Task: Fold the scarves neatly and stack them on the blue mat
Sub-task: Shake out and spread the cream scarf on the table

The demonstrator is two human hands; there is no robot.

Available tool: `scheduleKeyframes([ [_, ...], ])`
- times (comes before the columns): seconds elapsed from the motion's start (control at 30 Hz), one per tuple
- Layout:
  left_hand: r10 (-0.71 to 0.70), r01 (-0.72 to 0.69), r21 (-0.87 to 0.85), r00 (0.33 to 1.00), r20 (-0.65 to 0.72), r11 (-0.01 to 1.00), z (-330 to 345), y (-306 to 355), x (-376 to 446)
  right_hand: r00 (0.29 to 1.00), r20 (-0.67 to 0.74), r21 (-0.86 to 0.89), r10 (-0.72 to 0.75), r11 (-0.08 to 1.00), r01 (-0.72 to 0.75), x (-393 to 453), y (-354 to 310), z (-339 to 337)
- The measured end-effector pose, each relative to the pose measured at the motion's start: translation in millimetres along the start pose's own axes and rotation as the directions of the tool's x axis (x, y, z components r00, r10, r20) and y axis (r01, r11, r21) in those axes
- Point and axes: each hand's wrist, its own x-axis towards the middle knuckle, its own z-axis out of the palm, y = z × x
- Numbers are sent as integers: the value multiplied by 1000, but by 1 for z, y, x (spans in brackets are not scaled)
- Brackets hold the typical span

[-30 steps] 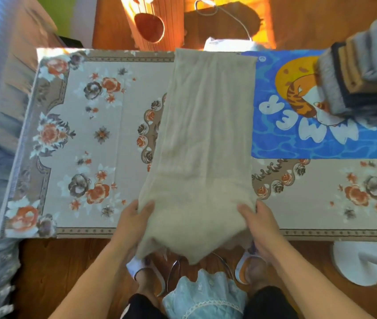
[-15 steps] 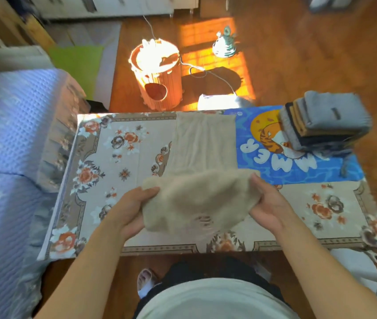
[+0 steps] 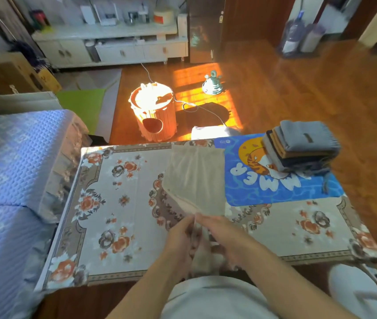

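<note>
While the left hand [image 3: 180,242] and right hand [image 3: 223,236] pinch the near end of the tan scarf [image 3: 194,178], lying just beside the blue mat [image 3: 274,194], matching both edges should keep the fold neat.

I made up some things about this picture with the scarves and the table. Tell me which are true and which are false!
1. Both hands, left hand and right hand, hold the beige scarf. True.
2. The folded scarves sit on the floor. False: they are stacked on the blue mat.
3. The top scarf of the stack is grey. True.
4. The beige scarf lies fully on the blue mat. False: it lies mostly on the flowered tablecloth, beside the mat.
</note>
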Motion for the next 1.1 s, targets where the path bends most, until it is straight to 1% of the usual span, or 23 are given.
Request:
scheduleKeyframes([
  [0.07,-56,54,-77,998,-26,996,1,-11,3,998,-53,82,25,996,-21,7,15,9],
  [0.13,-41,39,-52,998,-46,998,-4,-17,7,993,-117,119,32,993,-18,12,23,7],
  [0.23,12,-5,84,996,-83,996,-16,-21,0,988,-147,127,51,991,-32,16,35,2],
  [0.3,32,-11,202,994,-101,979,-22,-20,-8,984,-175,39,44,999,-38,15,40,6],
  [0.37,117,-50,383,981,-154,922,-32,-18,-11,956,-292,-151,-24,988,-21,21,39,1],
  [0.4,183,-74,472,965,-190,879,-38,-14,-12,935,-350,-201,-61,979,-11,20,34,-5],
  [0.43,253,-97,548,943,-218,831,-44,-9,-14,916,-393,-180,-85,984,14,20,28,-15],
  [0.47,317,-123,594,919,-235,795,-50,-4,-16,906,-418,-49,-63,998,47,19,19,-27],
  [0.5,364,-152,606,899,-244,781,-57,1,-17,906,-422,156,-9,984,82,18,9,-41],
  [0.53,394,-172,609,884,-252,774,-65,5,-17,916,-397,365,52,925,105,14,-1,-59],
  [0.57,418,-190,607,871,-257,771,-72,9,-17,926,-367,514,89,849,122,8,-12,-77],
  [0.6,442,-217,600,859,-257,770,-80,13,-16,931,-350,586,101,799,133,0,-24,-92],
  [0.63,470,-254,590,848,-245,766,-86,15,-15,931,-351,607,102,781,144,-6,-33,-106],
  [0.7,505,-310,573,836,-217,759,-92,17,-12,911,-405,564,75,805,184,-9,-42,-120],
  [0.77,520,-339,546,826,-216,766,-91,14,-8,888,-459,416,-8,881,223,-11,-46,-107],
  [0.83,516,-361,498,829,-216,789,-84,8,-5,863,-486,135,-139,964,231,-10,-43,-77],
  [0.87,499,-364,462,840,-212,809,-77,5,-5,856,-475,-22,-202,976,218,-8,-41,-59],
  [0.9,462,-356,404,864,-201,842,-70,0,-6,865,-431,-157,-256,965,208,-9,-39,-37],
  [0.93,413,-336,343,892,-182,877,-65,-6,-5,886,-361,-254,-290,945,206,-9,-35,-16],
  [0.97,362,-308,284,917,-164,908,-59,-11,-4,914,-278,-306,-294,930,205,-9,-29,2],
  [1.03,282,-250,220,951,-128,943,-51,-21,-6,962,-141,-346,-234,922,173,-7,-16,29],
  [1.1,212,-191,189,972,-98,963,-46,-26,-10,986,-74,-348,-150,931,115,-10,-8,38],
])
